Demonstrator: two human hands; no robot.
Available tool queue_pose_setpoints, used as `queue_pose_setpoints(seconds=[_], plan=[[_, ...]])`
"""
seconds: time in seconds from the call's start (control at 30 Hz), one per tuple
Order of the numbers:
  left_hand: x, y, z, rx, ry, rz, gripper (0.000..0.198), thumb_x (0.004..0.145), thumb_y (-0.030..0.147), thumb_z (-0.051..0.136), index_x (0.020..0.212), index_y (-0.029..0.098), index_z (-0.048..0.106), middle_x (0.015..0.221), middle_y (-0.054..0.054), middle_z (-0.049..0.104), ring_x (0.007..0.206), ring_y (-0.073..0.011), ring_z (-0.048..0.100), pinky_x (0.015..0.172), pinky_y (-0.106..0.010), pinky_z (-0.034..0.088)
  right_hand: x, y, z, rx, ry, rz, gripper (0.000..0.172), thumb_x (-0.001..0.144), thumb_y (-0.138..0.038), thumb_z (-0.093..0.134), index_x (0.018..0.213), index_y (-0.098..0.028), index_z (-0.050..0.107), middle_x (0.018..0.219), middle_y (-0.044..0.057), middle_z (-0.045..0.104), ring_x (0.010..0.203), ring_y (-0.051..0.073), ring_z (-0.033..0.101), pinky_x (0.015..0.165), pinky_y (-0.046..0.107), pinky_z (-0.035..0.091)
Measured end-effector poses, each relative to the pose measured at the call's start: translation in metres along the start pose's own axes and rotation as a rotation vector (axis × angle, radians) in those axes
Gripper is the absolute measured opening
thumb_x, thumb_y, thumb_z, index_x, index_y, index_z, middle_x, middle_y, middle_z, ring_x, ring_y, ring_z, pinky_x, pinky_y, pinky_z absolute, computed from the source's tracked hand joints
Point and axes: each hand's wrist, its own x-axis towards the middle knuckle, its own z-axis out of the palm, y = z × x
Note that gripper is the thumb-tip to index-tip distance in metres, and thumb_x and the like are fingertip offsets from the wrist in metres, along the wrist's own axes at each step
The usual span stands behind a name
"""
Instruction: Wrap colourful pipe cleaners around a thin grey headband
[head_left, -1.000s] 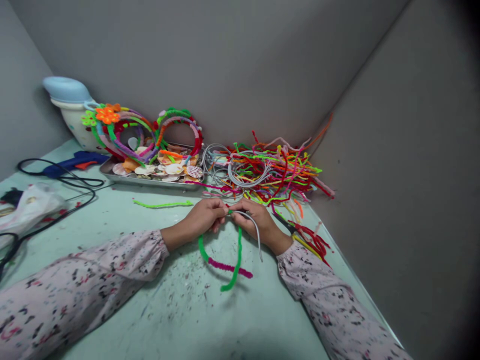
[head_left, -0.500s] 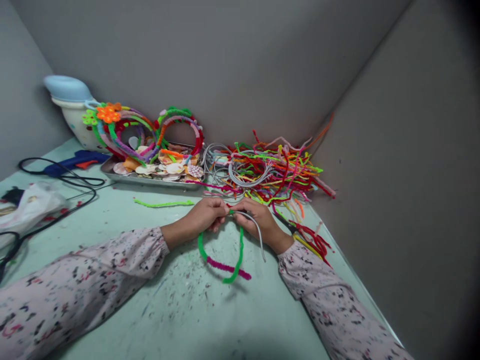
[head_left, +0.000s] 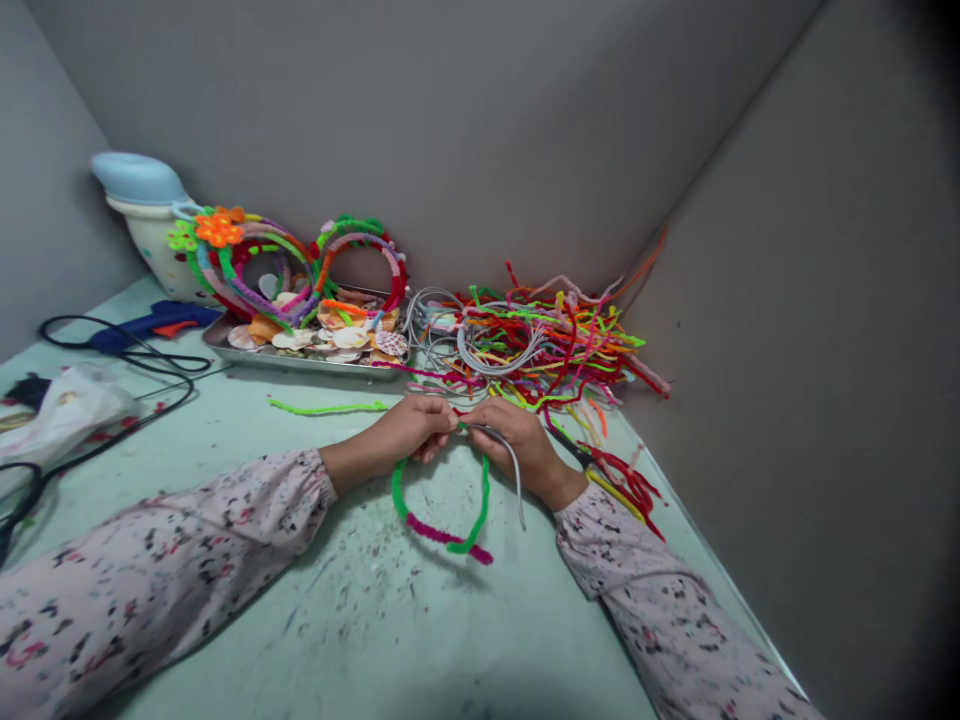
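Note:
My left hand [head_left: 412, 428] and my right hand [head_left: 523, 442] meet above the table, both closed in a pinch on a thin headband [head_left: 517, 482]. Its bare grey end curves down past my right hand. On the left its wrapped side, green and then magenta, bends below my left hand. From near my right fingers a green pipe cleaner [head_left: 484, 502] hangs, its bent tip crossing in front of the magenta part. A bit of red shows between my fingertips. The fingers partly hide the wrapped spot.
Behind my hands lie a pile of pipe cleaners [head_left: 585, 335] and grey headbands [head_left: 499, 365]. A metal tray [head_left: 315, 367] holds shells and wrapped headbands. Scissors [head_left: 577, 450] lie by my right wrist. At left are a blue glue gun [head_left: 142, 325], its cord, and a plastic bag [head_left: 82, 410].
The hanging green pipe cleaner's lower end has shifted slightly right and up. The headband's wrapped and bare ends have swung a little left. Both hands stay pinched in nearly the same place.

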Motion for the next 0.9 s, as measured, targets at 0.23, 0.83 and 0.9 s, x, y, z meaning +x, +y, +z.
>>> queue_pose_setpoints(seconds=[0.23,0.83,0.9], plan=[[0.0007,0.0003,-0.0003,-0.039,-0.007,-0.02,0.012,0.073,0.026,0.057,0.069,0.016,0.052,0.051,0.005,0.051,0.032,-0.0049,0.041,0.032,-0.017,0.023,0.0004,-0.0004,0.0008,0.015,0.02,0.013,0.022,0.082,-0.013,0.053,0.099,-0.022,0.064,0.093,0.007,0.065,0.088,0.019,0.059,0.079,0.033,0.048],[-0.0035,0.0066,0.0015,-0.094,-0.073,-0.005,0.014,0.075,0.029,0.059,0.072,0.016,0.053,0.051,0.005,0.045,0.033,-0.0045,0.037,0.032,-0.017,0.022,0.0014,0.0013,0.0003,0.113,0.074,0.239,0.014,0.082,-0.026,0.061,0.092,-0.019,0.068,0.084,0.006,0.068,0.077,0.018,0.061,0.069,0.03,0.047],[-0.005,0.0071,0.0023,-0.089,-0.068,0.002,0.014,0.075,0.029,0.059,0.071,0.016,0.054,0.05,0.005,0.044,0.033,-0.0045,0.036,0.032,-0.018,0.022,0.0017,0.0019,0.001,0.138,0.085,0.274,0.013,0.082,-0.024,0.06,0.091,-0.02,0.068,0.084,0.005,0.068,0.078,0.018,0.061,0.07,0.03,0.047]])
